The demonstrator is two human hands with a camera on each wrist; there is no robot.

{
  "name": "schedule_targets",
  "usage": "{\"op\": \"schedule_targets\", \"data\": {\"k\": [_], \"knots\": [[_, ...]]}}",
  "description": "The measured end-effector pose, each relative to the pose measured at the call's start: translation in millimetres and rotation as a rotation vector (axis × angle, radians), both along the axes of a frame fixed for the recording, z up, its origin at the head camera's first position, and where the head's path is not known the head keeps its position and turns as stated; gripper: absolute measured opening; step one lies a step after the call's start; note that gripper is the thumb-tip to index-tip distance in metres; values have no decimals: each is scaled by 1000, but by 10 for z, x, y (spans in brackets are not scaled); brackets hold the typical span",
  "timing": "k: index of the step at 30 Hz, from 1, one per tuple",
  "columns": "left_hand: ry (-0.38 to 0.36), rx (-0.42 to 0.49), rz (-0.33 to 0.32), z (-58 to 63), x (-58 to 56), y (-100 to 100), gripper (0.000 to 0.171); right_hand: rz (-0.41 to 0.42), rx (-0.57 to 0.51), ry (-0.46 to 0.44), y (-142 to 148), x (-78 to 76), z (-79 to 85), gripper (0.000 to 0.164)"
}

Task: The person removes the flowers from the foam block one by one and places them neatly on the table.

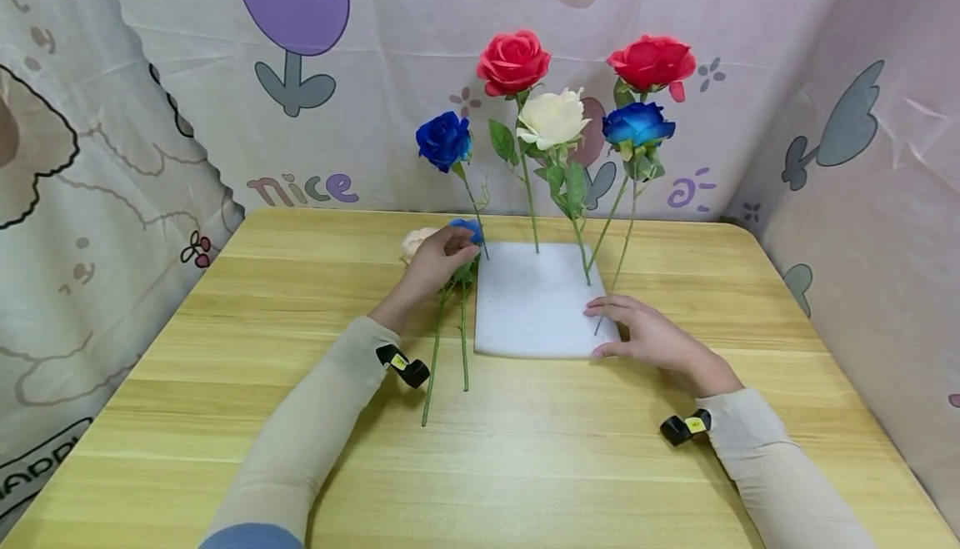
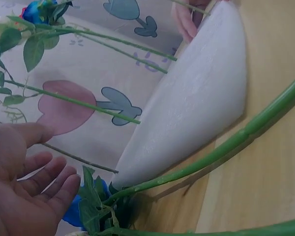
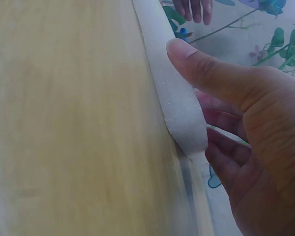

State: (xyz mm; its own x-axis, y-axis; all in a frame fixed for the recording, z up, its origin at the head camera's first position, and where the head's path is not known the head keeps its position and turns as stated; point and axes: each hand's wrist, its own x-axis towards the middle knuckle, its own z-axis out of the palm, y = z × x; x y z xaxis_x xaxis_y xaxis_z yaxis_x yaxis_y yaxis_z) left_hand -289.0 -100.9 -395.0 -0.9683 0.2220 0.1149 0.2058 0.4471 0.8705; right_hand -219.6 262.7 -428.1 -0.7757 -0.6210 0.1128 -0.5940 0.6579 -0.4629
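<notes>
A white foam board (image 1: pixel 536 303) lies on the table with several artificial roses standing in it. My left hand (image 1: pixel 442 256) hovers by its far left corner, beside the stem of an upright dark blue rose (image 1: pixel 444 141); in the left wrist view its fingers (image 2: pixel 49 179) are loosely bent and hold nothing. Below this hand lie a blue rose (image 1: pixel 468 229) and a cream rose (image 1: pixel 417 243), their stems pointing toward me. My right hand (image 1: pixel 643 331) grips the board's near right corner, thumb at the front edge and fingers along the right side.
Two red roses (image 1: pixel 513 63), a white rose (image 1: pixel 553 118) and a blue rose with pale edges (image 1: pixel 637 124) stand tall above the board. A printed cloth (image 1: pixel 405 24) hangs behind the wooden table (image 1: pixel 525 457).
</notes>
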Motion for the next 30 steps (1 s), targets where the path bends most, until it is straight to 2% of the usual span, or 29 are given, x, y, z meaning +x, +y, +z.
{"op": "schedule_targets", "data": {"k": [8,23,30], "knots": [[-22,-9,0,-57,-115,29,43,0,-8,-5,0,7,-14,67],[1,-53,17,-132,-264,120,36,6,-6,3,7,-13,-23,68],[4,8,20,-181,-329,157,30,9,-4,10,8,-21,-21,68]]}}
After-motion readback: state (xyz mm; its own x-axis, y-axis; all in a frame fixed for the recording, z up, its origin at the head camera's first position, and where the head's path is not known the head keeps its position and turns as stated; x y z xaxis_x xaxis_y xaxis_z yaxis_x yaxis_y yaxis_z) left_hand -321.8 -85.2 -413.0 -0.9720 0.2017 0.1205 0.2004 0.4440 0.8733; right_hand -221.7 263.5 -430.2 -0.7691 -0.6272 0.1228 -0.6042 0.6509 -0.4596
